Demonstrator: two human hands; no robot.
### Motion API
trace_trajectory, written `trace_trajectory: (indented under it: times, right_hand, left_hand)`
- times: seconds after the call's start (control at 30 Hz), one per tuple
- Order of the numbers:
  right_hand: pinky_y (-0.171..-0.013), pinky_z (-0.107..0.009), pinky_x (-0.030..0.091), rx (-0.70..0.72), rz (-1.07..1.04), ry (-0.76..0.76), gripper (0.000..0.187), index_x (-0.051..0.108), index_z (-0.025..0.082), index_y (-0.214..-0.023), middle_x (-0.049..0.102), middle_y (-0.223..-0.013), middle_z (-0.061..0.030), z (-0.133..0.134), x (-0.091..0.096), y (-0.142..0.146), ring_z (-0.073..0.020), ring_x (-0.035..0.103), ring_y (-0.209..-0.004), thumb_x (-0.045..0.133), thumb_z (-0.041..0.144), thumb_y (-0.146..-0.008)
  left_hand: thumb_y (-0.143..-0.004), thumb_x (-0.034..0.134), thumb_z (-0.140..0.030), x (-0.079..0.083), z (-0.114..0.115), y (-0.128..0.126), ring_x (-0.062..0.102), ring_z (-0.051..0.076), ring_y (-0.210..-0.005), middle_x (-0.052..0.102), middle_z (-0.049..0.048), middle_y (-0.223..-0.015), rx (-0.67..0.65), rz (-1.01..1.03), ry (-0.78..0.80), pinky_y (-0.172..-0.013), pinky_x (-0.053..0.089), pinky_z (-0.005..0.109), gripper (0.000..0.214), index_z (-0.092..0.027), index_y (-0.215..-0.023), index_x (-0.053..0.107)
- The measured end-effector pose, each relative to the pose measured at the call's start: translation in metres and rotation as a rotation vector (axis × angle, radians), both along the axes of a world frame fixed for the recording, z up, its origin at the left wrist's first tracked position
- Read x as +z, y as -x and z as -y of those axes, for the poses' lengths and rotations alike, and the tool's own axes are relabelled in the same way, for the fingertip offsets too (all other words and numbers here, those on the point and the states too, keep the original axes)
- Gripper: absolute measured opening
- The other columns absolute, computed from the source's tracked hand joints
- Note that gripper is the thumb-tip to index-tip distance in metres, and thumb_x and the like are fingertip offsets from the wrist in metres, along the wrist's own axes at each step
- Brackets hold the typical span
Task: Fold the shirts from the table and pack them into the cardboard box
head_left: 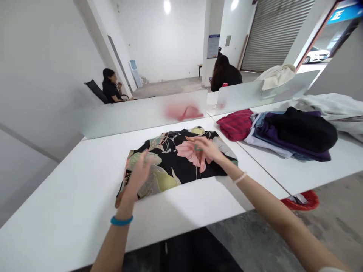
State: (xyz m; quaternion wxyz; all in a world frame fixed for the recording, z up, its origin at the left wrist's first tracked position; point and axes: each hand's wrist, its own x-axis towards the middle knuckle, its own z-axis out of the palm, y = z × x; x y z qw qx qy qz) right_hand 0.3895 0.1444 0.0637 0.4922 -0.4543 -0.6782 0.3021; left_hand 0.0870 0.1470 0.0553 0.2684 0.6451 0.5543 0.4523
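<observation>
A black garment with a large floral print (170, 166), pink, green and yellow, lies folded into a wide bundle on the white table (70, 196). Over its left part is my left hand (138, 173), blurred by motion, with the fingers stretched forward and nothing seen in them. A blue band circles that wrist. My right hand (205, 147) hovers over or rests on the pink flower, fingers extended; whether it touches the cloth I cannot tell. A beaded bracelet is on the right wrist.
Folded clothes (295, 132) and a red checked garment (236, 124) lie to the right. Frosted dividers (147, 115) line the table's back, one with pale cloth (276, 77) over it. A red bin (304, 202) stands below the front edge. Two people sit beyond the dividers.
</observation>
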Motion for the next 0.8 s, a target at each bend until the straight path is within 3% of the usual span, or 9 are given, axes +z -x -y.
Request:
trace_trajectory:
  times: [0.07, 0.17, 0.27, 0.4, 0.5, 0.57, 0.67, 0.8]
  right_hand:
    - [-0.107, -0.051, 0.034, 0.062, 0.290, -0.075, 0.040, 0.060, 0.022, -0.123, 0.058, -0.131, -0.0093, 0.014, -0.030, 0.021, -0.0270, 0.049, -0.126, 0.051, 0.043, -0.090]
    - [-0.112, -0.059, 0.018, 0.079, 0.792, -0.220, 0.044, 0.051, 0.023, -0.134, 0.043, -0.145, -0.0097, 0.029, -0.070, 0.044, -0.0307, 0.031, -0.138, 0.041, 0.040, -0.096]
    - [-0.112, -0.058, 0.020, 0.017, 1.014, -0.250, 0.048, 0.042, 0.024, -0.142, 0.035, -0.150, -0.0083, 0.030, -0.092, 0.037, -0.0300, 0.028, -0.139, 0.034, 0.041, -0.098]
    - [-0.111, -0.056, 0.022, -0.086, 1.139, -0.251, 0.049, 0.036, 0.019, -0.145, 0.033, -0.150, -0.0103, 0.022, -0.100, -0.020, -0.0291, 0.025, -0.141, 0.029, 0.036, -0.099]
    - [-0.108, -0.058, 0.026, -0.164, 1.190, -0.207, 0.048, 0.032, 0.023, -0.147, 0.033, -0.151, -0.0082, 0.023, -0.104, -0.071, -0.0287, 0.023, -0.141, 0.024, 0.030, -0.099]
    - [-0.105, -0.060, 0.029, -0.206, 1.210, -0.156, 0.048, 0.030, 0.027, -0.147, 0.031, -0.152, -0.0053, 0.026, -0.106, -0.093, -0.0292, 0.022, -0.142, 0.023, 0.028, -0.099]
    - [-0.104, -0.061, 0.029, -0.222, 1.203, -0.103, 0.049, 0.029, 0.030, -0.147, 0.028, -0.153, -0.0043, 0.034, -0.100, -0.105, -0.0301, 0.020, -0.142, 0.025, 0.029, -0.099]
    - [-0.108, -0.059, 0.027, -0.141, 1.088, -0.088, 0.056, 0.020, 0.028, -0.150, 0.028, -0.152, -0.0077, 0.057, -0.078, -0.103, -0.0297, 0.024, -0.141, 0.032, 0.043, -0.097]
  left_hand:
    - [-0.094, 0.035, -0.039, -0.029, 0.020, -0.022, 0.043, 0.026, -0.132, 0.049, 0.0172, -0.140, -0.132, -0.494, -0.053, -0.110, 0.030, 0.047, 0.050, -0.010, -0.135, 0.045]
    - [-0.095, 0.033, -0.034, -0.060, 0.035, -0.043, 0.033, 0.029, -0.137, 0.044, 0.0164, -0.144, -0.218, -0.751, -0.115, -0.112, 0.024, 0.052, 0.048, -0.011, -0.134, 0.047]
    - [-0.095, 0.029, -0.032, -0.071, 0.028, -0.032, 0.029, 0.028, -0.140, 0.038, 0.0131, -0.148, -0.229, -0.987, -0.172, -0.112, 0.023, 0.052, 0.049, -0.013, -0.138, 0.044]
    - [-0.094, 0.030, -0.038, -0.070, 0.011, 0.028, 0.030, 0.031, -0.138, 0.036, 0.0152, -0.148, -0.054, -1.123, -0.065, -0.109, 0.026, 0.055, 0.055, -0.013, -0.141, 0.040]
    - [-0.093, 0.027, -0.029, -0.070, 0.005, 0.076, 0.025, 0.034, -0.140, 0.037, 0.0121, -0.149, -0.013, -1.197, 0.003, -0.106, 0.022, 0.064, 0.048, -0.019, -0.130, 0.055]
    - [-0.092, 0.025, -0.027, -0.068, 0.003, 0.093, 0.022, 0.035, -0.141, 0.034, 0.0094, -0.151, -0.016, -1.208, 0.059, -0.104, 0.020, 0.068, 0.048, -0.022, -0.124, 0.060]
    - [-0.092, 0.024, -0.032, -0.062, 0.006, 0.092, 0.026, 0.034, -0.140, 0.034, 0.0152, -0.150, 0.078, -1.090, 0.101, -0.105, 0.024, 0.064, 0.052, -0.014, -0.133, 0.050]
    - [-0.091, 0.028, -0.042, -0.055, 0.042, 0.069, 0.029, 0.034, -0.139, 0.039, 0.0210, -0.146, 0.139, -0.940, -0.097, -0.109, 0.023, 0.060, 0.062, -0.004, -0.139, 0.038]
